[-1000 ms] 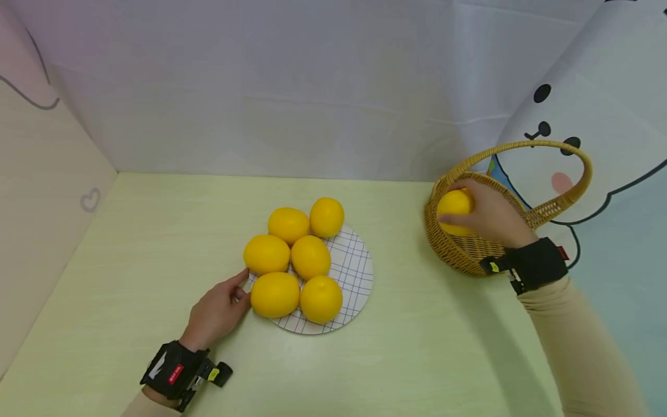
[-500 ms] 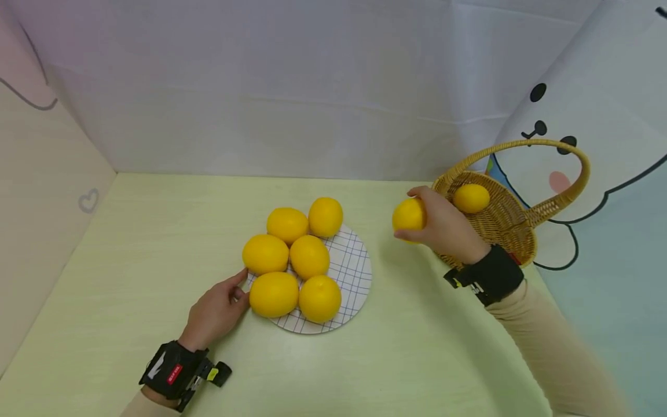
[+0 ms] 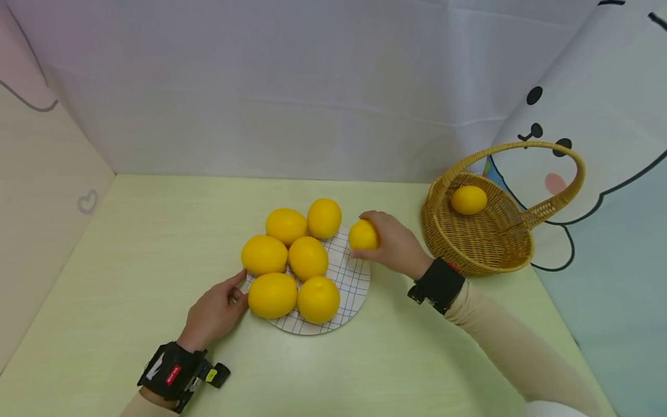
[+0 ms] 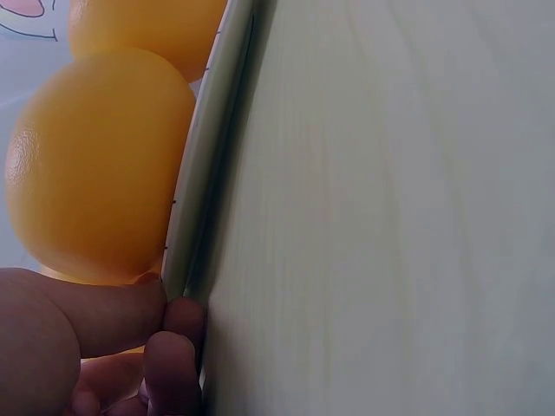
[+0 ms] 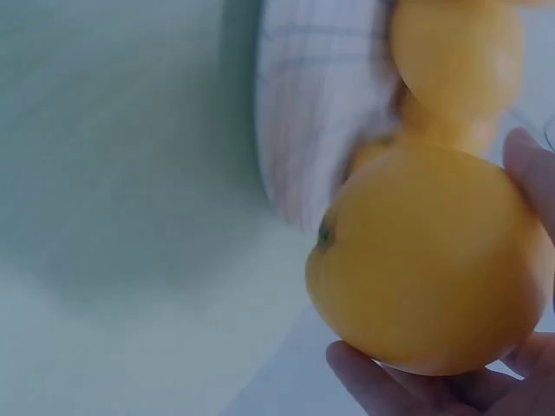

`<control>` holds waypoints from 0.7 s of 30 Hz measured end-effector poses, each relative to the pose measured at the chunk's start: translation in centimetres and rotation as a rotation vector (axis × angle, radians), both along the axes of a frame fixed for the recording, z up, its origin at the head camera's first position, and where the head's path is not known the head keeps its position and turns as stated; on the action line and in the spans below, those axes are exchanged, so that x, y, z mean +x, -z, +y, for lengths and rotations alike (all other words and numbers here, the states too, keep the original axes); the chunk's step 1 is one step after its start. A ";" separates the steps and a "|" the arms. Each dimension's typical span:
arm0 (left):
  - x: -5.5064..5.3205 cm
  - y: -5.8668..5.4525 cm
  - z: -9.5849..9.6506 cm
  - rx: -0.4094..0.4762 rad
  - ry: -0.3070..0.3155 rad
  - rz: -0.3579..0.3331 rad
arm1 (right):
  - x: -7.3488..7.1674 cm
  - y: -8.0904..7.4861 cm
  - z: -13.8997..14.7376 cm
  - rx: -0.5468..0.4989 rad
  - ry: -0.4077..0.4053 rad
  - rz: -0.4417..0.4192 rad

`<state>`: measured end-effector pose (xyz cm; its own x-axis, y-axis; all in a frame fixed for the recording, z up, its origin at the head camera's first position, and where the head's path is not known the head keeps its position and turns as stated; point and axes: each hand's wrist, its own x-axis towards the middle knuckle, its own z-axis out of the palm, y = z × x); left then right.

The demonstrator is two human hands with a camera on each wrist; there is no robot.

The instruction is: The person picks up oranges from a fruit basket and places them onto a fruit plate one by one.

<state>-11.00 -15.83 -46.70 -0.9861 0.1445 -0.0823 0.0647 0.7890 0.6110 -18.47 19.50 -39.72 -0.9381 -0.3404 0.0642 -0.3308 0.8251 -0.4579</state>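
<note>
My left hand [image 3: 213, 313] pinches the left rim of a round white plate [image 3: 356, 281] with a blue grid pattern. In the left wrist view, thumb and fingers lie on either side of the plate's edge [image 4: 201, 147], right by a lemon [image 4: 95, 165]. Several yellow lemons sit grouped on the plate's left and far parts. Over its upper right side, my right hand [image 3: 398, 246] grips another lemon [image 3: 363, 235] between thumb and fingers. The right wrist view shows this held lemon [image 5: 425, 260] with a small green stem spot, the plate behind it.
A wicker basket [image 3: 436, 234] with a tall arched handle [image 3: 544, 146] stands at the right, one lemon [image 3: 469, 200] inside it. A pale wooden table [image 3: 396, 359] lies under everything. White cloth [image 3: 333, 116] hangs behind, and printed panels stand at both sides.
My right hand has lifted a lemon out of the basket and carried it left to above the plate. One lemon stays in the basket. The left hand has kept its place.
</note>
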 end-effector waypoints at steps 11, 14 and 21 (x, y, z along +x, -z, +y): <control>0.1 -0.1 0.0 0.003 0.003 -0.001 | 0.2 2.8 -2.5 -0.023 0.002 0.032; 0.1 -0.1 0.0 0.002 0.005 -0.001 | 0.4 3.1 -2.8 -0.020 0.002 0.020; 0.0 0.0 -0.1 0.000 0.009 -0.005 | 0.5 3.5 -3.2 -0.027 0.001 0.036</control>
